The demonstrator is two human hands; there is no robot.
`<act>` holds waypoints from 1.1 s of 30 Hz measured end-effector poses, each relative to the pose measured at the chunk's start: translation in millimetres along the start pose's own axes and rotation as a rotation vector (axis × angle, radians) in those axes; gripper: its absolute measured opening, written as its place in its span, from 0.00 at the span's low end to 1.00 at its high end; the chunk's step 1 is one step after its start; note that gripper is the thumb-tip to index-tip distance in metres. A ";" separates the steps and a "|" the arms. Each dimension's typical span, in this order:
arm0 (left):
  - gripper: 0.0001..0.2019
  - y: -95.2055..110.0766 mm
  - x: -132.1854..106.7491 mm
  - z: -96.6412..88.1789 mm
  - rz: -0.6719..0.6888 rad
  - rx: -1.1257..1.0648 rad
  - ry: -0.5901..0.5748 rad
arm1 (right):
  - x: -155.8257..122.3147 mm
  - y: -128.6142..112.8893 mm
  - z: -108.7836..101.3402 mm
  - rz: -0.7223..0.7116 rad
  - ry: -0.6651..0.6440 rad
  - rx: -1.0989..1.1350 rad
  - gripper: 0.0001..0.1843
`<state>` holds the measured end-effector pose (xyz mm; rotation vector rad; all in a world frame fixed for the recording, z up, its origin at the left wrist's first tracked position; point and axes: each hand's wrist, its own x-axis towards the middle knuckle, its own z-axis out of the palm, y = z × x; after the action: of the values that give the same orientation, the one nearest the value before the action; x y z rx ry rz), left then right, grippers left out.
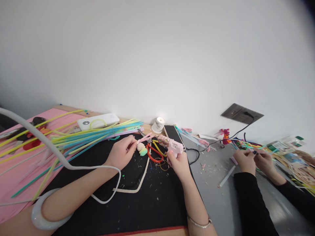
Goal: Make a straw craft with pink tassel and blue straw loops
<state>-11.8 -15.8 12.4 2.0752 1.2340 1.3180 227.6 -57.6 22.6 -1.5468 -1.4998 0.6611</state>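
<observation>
My left hand (123, 151) is closed in a pinch on a small fuzzy pipe-cleaner figure (142, 148), cream above and mint green below, with pink stems sticking up from it. My right hand (178, 165) is wrapped around a pale pink glue gun (175, 147). The gun's nozzle points left, toward the figure, and looks crusted; whether it touches the pink stems I cannot tell. Just behind and between the hands lie red-orange pliers handles (155, 160) and a yellow handle or stem. Both hands are above a black mat (152, 209).
A white cable (66, 162) loops across my left forearm. Bundled pipe cleaners (98, 136) and a white power bank (98, 122) lie left. At the wall stand a paper cup (158, 125) and a phone (174, 136). A co-worker's hands (253, 161) work at right, near a glue stick (227, 176).
</observation>
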 end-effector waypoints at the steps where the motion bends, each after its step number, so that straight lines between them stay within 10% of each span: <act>1: 0.12 0.0 0.1 -0.1 -0.002 0.012 -0.002 | 0.4 -2.1 -2.0 -0.006 0.022 -0.032 0.18; 13: 0.11 -3.8 -0.8 1.8 -0.032 0.011 -0.006 | 12.3 8.7 -53.6 0.244 0.571 -0.520 0.21; 26: 0.11 -3.0 -0.6 1.9 -0.052 0.006 -0.014 | 27.5 36.7 -63.5 0.220 0.444 -0.436 0.24; 33: 0.11 -3.8 -0.8 2.0 -0.064 -0.016 -0.010 | 28.1 27.4 -59.8 0.484 0.362 -0.599 0.18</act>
<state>-11.9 -14.1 8.4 2.0121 1.2704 1.2840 296.2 -40.6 33.9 -2.3824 -1.0963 0.1596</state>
